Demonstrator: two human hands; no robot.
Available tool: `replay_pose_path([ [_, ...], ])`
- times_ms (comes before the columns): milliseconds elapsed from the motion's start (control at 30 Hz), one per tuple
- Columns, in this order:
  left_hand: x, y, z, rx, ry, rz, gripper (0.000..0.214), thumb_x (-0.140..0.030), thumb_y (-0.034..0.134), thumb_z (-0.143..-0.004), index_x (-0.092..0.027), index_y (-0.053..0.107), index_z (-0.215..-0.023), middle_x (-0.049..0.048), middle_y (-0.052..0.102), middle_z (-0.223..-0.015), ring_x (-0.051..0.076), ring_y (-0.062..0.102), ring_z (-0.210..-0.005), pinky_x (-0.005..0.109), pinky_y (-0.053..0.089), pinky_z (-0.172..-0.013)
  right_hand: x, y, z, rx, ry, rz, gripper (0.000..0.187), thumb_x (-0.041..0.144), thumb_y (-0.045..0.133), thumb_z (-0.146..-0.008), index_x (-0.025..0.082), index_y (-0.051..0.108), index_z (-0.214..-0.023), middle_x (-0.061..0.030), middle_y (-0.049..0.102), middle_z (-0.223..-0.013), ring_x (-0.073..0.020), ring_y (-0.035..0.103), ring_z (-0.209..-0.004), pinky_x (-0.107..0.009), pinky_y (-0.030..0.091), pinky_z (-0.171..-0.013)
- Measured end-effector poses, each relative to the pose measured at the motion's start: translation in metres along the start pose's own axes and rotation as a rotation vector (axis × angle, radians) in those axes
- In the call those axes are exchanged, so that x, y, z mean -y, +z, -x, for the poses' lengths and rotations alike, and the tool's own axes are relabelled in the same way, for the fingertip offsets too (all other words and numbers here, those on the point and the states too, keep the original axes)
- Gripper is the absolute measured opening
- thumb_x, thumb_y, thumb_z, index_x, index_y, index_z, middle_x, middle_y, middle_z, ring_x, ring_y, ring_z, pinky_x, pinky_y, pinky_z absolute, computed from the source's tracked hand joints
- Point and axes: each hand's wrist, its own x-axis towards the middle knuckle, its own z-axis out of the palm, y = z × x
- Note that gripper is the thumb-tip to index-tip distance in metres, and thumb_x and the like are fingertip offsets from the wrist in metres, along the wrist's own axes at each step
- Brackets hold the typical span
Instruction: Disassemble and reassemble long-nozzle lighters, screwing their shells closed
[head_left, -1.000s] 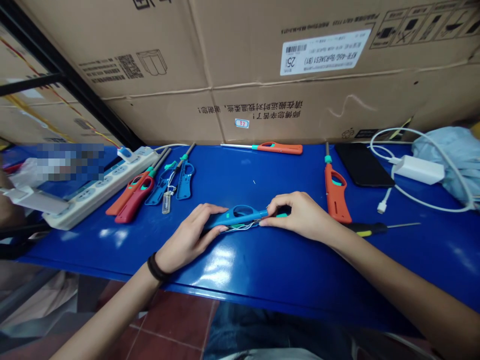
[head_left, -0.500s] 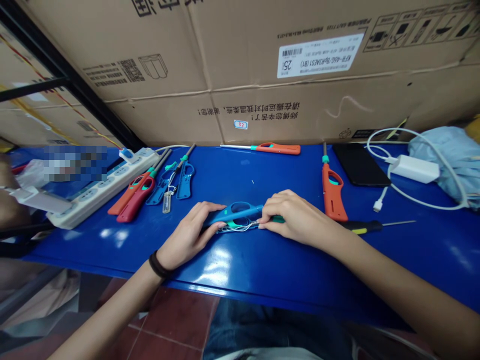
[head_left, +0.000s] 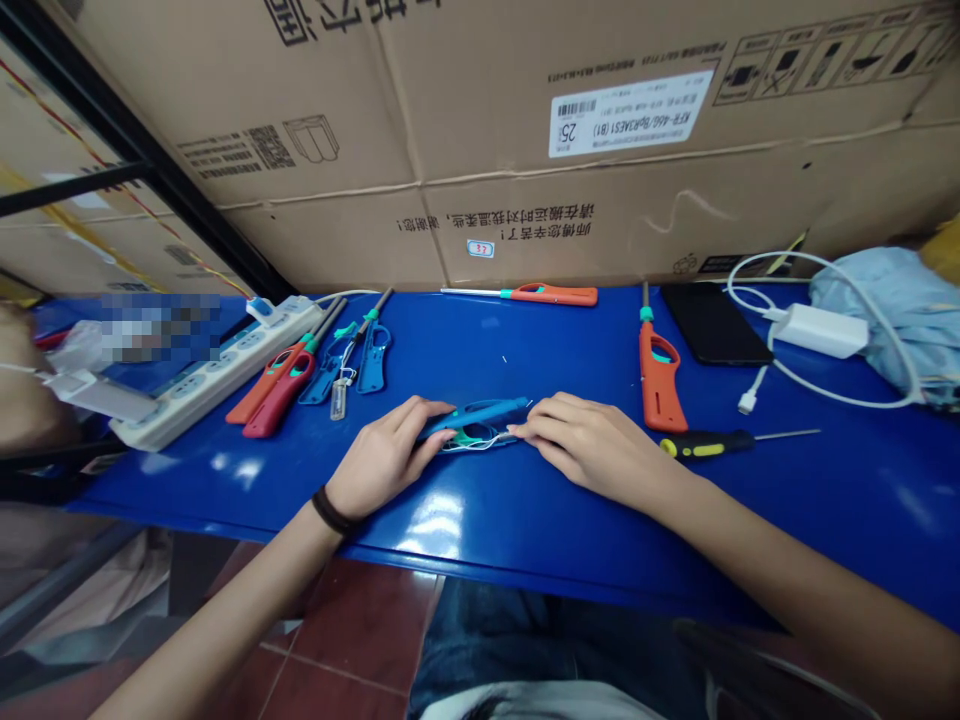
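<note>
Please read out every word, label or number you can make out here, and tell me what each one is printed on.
White label on the upside-down cardboard carton: "KFR-46G/BpR3AES1(B1)"; "25"
Carton side: "师傅您辛苦了!请在搬运时对我温柔些,谢谢您!"
Small sticker: "32", though hard to be sure
The carton's other small print is too small to read.

Glossy blue bench (head_left: 750, 520): power strip (head_left: 217, 372), utility lighters (head_left: 663, 375), phone (head_left: 709, 323), charger (head_left: 821, 331), screwdriver (head_left: 705, 444).

Blue utility lighter (head_left: 472, 412) — thin wires (head_left: 480, 443) exposed
</note>
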Motion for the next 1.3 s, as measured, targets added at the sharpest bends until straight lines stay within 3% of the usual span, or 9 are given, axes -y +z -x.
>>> replay_pose_path([
  [600,-0.001,-0.004,-0.002,-0.075,0.010,0.076,0.025,-0.032,0.041,-0.096,-0.016,0.053,-0.112,0.0072,0.064,-0.098,0.016,0.063,-0.088,0.025,0.050,-0.079,-0.012,-0.004,-0.002,0.059,0.098,-0.381,0.027,0.027,0.041,-0.096,0.026,0.060,-0.115,-0.0033,0.062,-0.106,-0.0162,0.061,-0.094,-0.031,0.047,-0.084],
  [1033,-0.001,-0.003,-0.002,-0.088,0.026,0.088,0.023,-0.028,0.043,-0.095,-0.016,0.053,-0.112,0.0066,0.064,-0.098,0.015,0.063,-0.087,0.024,0.049,-0.079,-0.010,-0.006,-0.002,0.001,0.087,-0.346,0.026,0.028,0.046,-0.094,0.028,0.063,-0.113,-0.0015,0.064,-0.106,-0.0149,0.061,-0.093,-0.028,0.048,-0.081],
  [1300,-0.002,-0.003,0.000,-0.154,-0.008,0.084,0.023,-0.029,0.043,-0.095,-0.015,0.054,-0.108,0.0078,0.065,-0.096,0.017,0.063,-0.085,0.025,0.050,-0.076,-0.008,-0.009,-0.001,-0.061,0.006,-0.212,0.027,0.023,0.046,-0.094,0.029,0.062,-0.115,-0.0011,0.064,-0.101,-0.0133,0.060,-0.092,-0.025,0.049,-0.076],
])
